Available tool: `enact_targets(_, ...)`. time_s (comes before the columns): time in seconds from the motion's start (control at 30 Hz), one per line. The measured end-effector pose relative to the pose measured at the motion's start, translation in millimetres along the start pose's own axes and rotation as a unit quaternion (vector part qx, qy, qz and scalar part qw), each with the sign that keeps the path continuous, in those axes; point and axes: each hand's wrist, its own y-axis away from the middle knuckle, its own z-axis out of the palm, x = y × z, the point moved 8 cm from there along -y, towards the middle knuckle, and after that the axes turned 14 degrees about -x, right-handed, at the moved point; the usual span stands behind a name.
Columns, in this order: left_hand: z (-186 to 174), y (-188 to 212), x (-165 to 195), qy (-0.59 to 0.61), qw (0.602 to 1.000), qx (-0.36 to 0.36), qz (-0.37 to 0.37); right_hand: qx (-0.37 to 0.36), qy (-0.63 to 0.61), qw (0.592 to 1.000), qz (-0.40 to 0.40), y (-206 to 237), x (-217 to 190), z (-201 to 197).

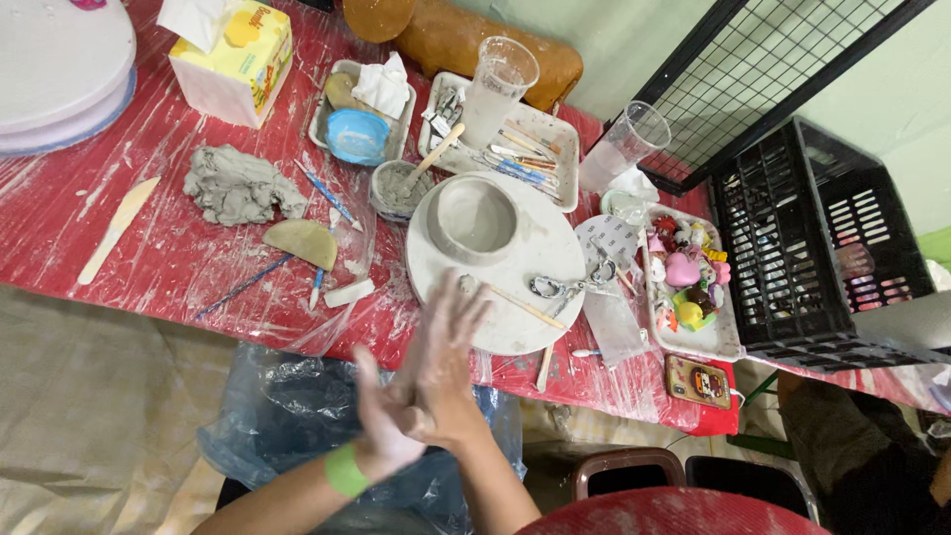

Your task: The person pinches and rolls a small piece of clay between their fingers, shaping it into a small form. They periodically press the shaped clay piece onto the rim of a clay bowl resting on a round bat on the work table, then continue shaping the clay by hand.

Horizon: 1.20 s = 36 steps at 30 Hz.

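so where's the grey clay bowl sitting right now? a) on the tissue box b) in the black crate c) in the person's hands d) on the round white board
d: the grey clay bowl stands on the round white board, while the left hand and right hand are pressed together below it, apart from the bowl.
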Motion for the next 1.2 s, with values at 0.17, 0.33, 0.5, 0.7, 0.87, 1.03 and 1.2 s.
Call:
enact_targets(0.17,-34,8,-33,0.233,0.969,0.065,-0.043,-0.039,-0.056,0.996,-0.064,11,7,26)
enact_targets(0.33,-55,19,-52,0.386,0.912,0.128,-0.046,0.268,0.129,0.954,-0.023,35,9,-61)
enact_targets(0.5,-65,18,-37,0.23,0.961,0.14,-0.068,0.026,0.352,0.935,0.045,27,-7,-24)
enact_targets(0.7,-49,21,-26,0.19,0.966,0.146,-0.095,0.066,0.347,0.936,0.013,26,-18,-24)
enact_targets(0.87,-44,21,-11,0.155,0.981,0.101,-0.065,0.039,0.286,0.957,0.035,40,-11,-23)
enact_targets(1.03,-38,19,6,-0.13,0.99,0.012,-0.056,0.061,0.102,0.987,0.106,60,27,-38)
enact_targets(1.2,-20,21,38,-0.593,0.798,-0.103,0.018,0.103,-0.135,0.977,0.131,83,68,-45)
